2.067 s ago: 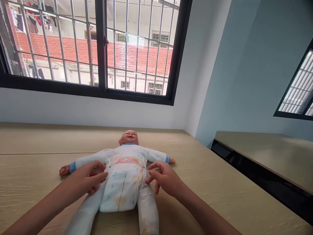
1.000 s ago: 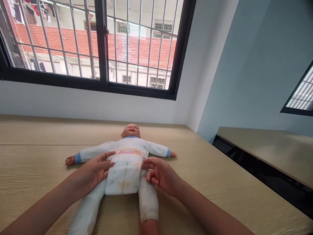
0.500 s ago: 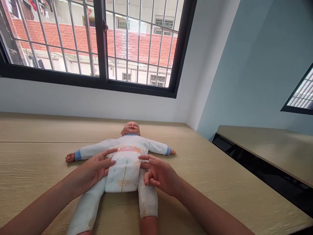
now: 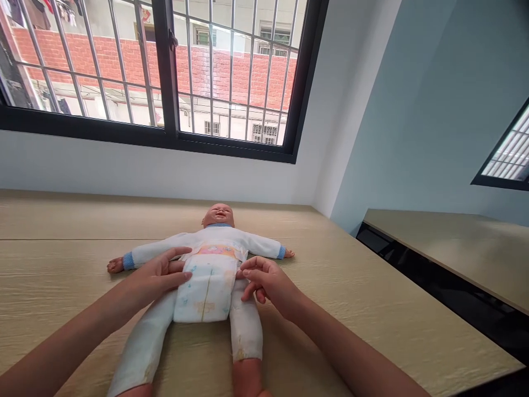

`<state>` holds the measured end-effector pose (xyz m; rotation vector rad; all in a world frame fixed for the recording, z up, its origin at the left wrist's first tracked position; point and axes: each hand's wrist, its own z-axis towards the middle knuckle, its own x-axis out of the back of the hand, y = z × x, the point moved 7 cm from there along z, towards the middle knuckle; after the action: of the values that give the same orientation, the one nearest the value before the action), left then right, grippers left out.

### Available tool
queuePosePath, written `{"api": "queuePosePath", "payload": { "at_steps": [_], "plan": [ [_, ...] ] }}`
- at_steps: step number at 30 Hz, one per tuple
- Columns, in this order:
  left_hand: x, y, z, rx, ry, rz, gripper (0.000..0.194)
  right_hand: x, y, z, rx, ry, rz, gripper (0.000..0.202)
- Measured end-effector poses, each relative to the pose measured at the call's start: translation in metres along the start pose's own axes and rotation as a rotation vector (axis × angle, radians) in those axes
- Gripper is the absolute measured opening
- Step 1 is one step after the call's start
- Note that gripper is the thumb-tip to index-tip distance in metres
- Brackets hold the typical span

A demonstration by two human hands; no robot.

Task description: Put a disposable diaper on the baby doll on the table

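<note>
- Doll (image 4: 215,248) lies on its back on the wooden tabletop (image 4: 372,298), head toward the far wall, arms stretched out left and right, legs pointing toward me at the near edge.
- Doll wears a white suit with blue cuffs; a diaper (image 4: 204,289) is wrapped over the hips, with a pink and orange printed waistband (image 4: 217,251) across the belly.
- My left hand (image 4: 159,275) lies flat against the left side of the diaper, fingers (image 4: 179,255) spread and extended, thumb reaching up to the waistband corner. Nothing is pinched in it.
- My right hand (image 4: 264,281) sits at the right side of the diaper, fingers curled, thumb and forefinger tips pressed together at the diaper's edge. I cannot tell whether fabric or a tab is caught between them.
- Both forearms run in from the near corners and meet at the doll's hips.
- Barred window (image 4: 165,71) sits above the far wall; a second, lower tabletop (image 4: 454,253) stands to the right, apart from mine.
</note>
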<state>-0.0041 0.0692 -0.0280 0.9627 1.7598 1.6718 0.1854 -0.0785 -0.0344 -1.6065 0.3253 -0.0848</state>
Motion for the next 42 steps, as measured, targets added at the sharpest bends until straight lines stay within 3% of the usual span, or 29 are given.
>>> {"api": "queuePosePath", "payload": {
  "at_steps": [7,11,14,17,21,26,30,36,42],
  "plan": [
    [-0.013,0.002,-0.001,-0.001,-0.21,0.144,0.09,-0.017,0.0,-0.008,-0.082,-0.285,0.151,0.04],
    [-0.017,0.009,-0.005,0.003,-0.256,0.051,0.079,-0.018,0.004,-0.005,-0.06,-0.315,0.142,0.031],
    [-0.005,0.006,-0.003,-0.002,-0.195,0.054,0.074,-0.012,0.008,-0.002,-0.011,-0.237,0.028,0.029],
    [0.012,-0.002,0.006,-0.03,-0.072,0.12,0.063,-0.011,0.002,-0.007,0.162,-0.148,-0.194,0.034],
    [0.022,-0.009,0.018,-0.083,0.037,0.202,0.051,-0.021,-0.006,-0.016,0.347,-0.136,-0.5,0.034],
    [0.027,-0.009,0.02,-0.149,0.115,0.21,0.053,-0.004,-0.003,-0.007,0.364,0.062,-0.615,0.016],
    [0.036,-0.017,0.023,-0.146,0.201,0.237,0.04,0.012,0.004,0.002,0.372,0.166,-0.628,0.024],
    [0.037,-0.037,0.032,-0.121,0.216,0.25,0.038,0.013,0.001,0.001,0.429,0.176,-0.76,0.03],
    [0.043,-0.03,0.03,-0.196,0.338,0.24,0.04,0.014,0.002,0.001,0.453,0.202,-0.775,0.025]
  ]
}}
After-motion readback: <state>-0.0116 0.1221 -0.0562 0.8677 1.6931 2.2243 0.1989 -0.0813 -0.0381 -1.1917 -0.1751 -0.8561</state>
